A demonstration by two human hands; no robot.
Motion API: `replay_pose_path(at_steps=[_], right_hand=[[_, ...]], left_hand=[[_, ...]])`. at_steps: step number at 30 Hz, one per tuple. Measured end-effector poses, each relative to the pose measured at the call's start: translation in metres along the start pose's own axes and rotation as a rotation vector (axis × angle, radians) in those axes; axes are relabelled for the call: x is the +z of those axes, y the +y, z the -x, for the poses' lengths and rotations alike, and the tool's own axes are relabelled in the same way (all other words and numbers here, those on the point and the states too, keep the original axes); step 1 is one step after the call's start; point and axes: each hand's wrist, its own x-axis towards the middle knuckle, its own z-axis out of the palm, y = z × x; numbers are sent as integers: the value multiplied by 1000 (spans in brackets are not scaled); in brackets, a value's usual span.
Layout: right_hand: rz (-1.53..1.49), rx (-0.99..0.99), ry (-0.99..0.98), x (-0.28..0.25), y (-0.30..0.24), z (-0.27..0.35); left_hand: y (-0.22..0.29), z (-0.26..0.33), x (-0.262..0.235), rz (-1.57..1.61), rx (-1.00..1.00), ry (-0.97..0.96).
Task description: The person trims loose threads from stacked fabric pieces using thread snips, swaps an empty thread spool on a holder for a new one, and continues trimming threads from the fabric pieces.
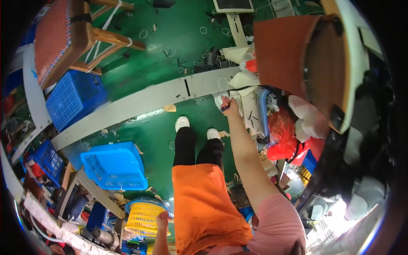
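Observation:
My right arm reaches far forward, and my right hand point(230, 106) is closed around a small dark blue object point(225, 107) whose kind I cannot make out. That hand is over a white plastic bag point(235, 100) beside a pale metal beam point(163, 92). Low in the view, my left hand point(162, 220) is raised with its fingers curled in; whether anything is inside is hidden. Closest to it is a round yellow basket point(145, 217). An orange apron point(204, 195) covers my front.
An open light blue basket point(111, 148) sits on the green floor left of my feet. Beyond the beam are a darker blue crate point(73, 98) and a wooden chair point(53, 44). On the right, red plastic bags point(282, 127) lie under a brown panel point(282, 55). Scraps litter the floor.

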Motion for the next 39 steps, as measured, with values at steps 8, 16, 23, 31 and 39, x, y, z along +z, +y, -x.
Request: replay_pose_path(at_steps=[8, 16, 23, 31, 39], right_hand=[[-407, -74, -132, 18, 2, -46], [-440, -244, -57, -31, 52, 33], [-23, -227, 59, -114, 99, 157], [743, -131, -317, -188, 69, 438], [1009, -1306, -428, -206, -156, 612]], left_hand=[[-108, -10, -37, 107, -256, -115], [33, -2, -20, -189, -83, -33], [153, -38, 25, -195, 220, -100], [280, 82, 164, 42, 307, -762], [357, 223, 233, 14, 72, -982]])
